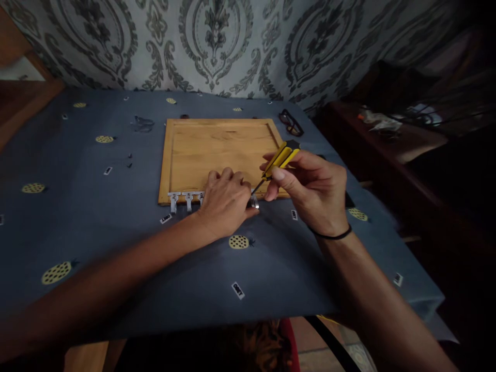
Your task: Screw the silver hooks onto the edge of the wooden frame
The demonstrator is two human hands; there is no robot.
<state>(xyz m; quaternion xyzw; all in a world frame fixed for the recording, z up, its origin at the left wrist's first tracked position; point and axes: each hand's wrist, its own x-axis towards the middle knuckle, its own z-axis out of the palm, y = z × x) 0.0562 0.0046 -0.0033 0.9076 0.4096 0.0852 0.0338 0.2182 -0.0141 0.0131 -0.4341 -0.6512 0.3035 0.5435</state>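
A framed wooden panel (227,147), like a cabinet door, lies flat on the table. Several metal hinges (189,200) sit in a row along its near edge. My left hand (225,204) rests over this edge, fingers curled on the panel, with the thumb against a hinge (254,201) at the right end of the row; part of the row is hidden under the hand. In my right hand (315,191) a yellow-and-black screwdriver (282,157) is pinched between thumb and fingers. Its shaft slants down left, the tip close to that hinge.
A dark blue tablecloth (127,289) with pineapple prints covers the table. Dark-framed glasses (290,123) lie beyond the panel's right corner. Two small dark pieces (129,160) and a greyish object (142,123) are at the left. A patterned curtain (215,46) hangs behind.
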